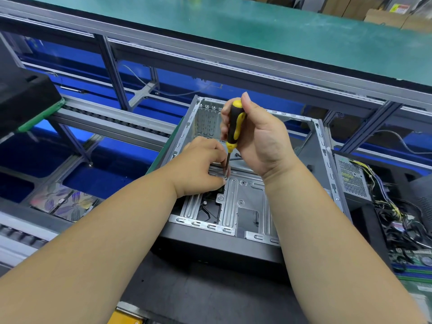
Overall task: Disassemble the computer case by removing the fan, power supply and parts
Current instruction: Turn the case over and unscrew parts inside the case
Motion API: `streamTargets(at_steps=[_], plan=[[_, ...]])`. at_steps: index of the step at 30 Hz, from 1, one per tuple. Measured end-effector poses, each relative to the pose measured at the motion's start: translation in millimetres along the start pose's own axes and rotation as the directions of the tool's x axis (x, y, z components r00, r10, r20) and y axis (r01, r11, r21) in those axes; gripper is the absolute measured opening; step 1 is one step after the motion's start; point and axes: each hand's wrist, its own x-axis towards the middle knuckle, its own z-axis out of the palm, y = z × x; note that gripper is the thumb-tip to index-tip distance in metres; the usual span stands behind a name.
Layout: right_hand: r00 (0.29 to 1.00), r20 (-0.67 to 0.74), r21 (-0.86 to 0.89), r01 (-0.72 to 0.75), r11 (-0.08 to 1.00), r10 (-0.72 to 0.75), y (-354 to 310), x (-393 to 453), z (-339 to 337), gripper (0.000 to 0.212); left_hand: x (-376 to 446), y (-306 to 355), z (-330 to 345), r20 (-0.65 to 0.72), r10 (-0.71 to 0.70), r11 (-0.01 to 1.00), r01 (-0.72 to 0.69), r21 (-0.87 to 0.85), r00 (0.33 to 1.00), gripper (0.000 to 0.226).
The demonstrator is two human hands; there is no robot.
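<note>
**Operator:** Forearms are filling the near view, and I am keeping both hands working inside the computer case [323, 146]. My right hand [259, 136] is wrapping its fingers round the screwdriver [234, 123], clamped on the handle, with the shaft pointing straight down. My left hand [201, 167] is sitting just below and beside it, fingers curled in, pinching round the tip where it is meeting a screw [225, 177] on the case floor.

**Spotter:** What are you worrying about?

**Operator:** I am judging that the tip could be slipping off the head if I am tilting the shaft, and that could be chewing the screw or jabbing my left fingertips, which are touching the tip. A loosened screw could also be dropping through the cut-outs just below my left hand.

**Spotter:** Counts?

**Operator:** I am counting one case, one screwdriver, one screw under the tip, and one power supply [353, 181] lying outside, well to the right of my right hand, cables [392, 211] trailing. I am seeing no fan.
</note>
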Motion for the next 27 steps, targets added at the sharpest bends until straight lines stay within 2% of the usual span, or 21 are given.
streamTargets(at_steps=[9, 14, 17, 19, 23, 27], plan=[[1.000, -0.008, 0.107, -0.017, 0.994, 0.018, -0.5, 0.1, 8.1, 0.050, -1.4, 2.1, -0.2, -0.026, 0.007, 1.000, -0.007, -0.014, 1.000, 0.012], [1.000, 0.000, 0.103, -0.001, 0.995, 0.001, -1.8, -0.9, 6.5, 0.064, -1.2, 4.3, 0.7, -0.026, -0.005, 0.998, 0.007, 0.062, 1.000, 0.016], [0.999, -0.002, 0.000, 0.046, 0.999, -0.046, -0.2, -3.8, 7.9, 0.035, -2.2, 6.5, 0.1, -0.028, -0.001, 0.997, 0.004, 0.081, 1.000, 0.018], [0.994, -0.057, -0.062, 0.088, 0.994, -0.092, 1.4, -4.7, 10.3, 0.019, -2.6, 7.6, -0.2, -0.036, 0.007, 0.996, -0.003, 0.088, 0.999, 0.021], [0.976, -0.179, -0.123, 0.099, 0.987, -0.120, -5.3, -4.7, 11.4, 0.017, -3.5, 8.1, -0.9, -0.064, -0.011, 0.998, 0.016, 0.063, 0.998, 0.018], [0.937, -0.251, -0.497, 0.090, 0.863, -0.242, -22.2, -9.1, 5.3, 0.022, -2.9, 9.3, -0.7, -0.068, -0.033, 0.999, 0.032, -0.004, 0.997, 0.009]])
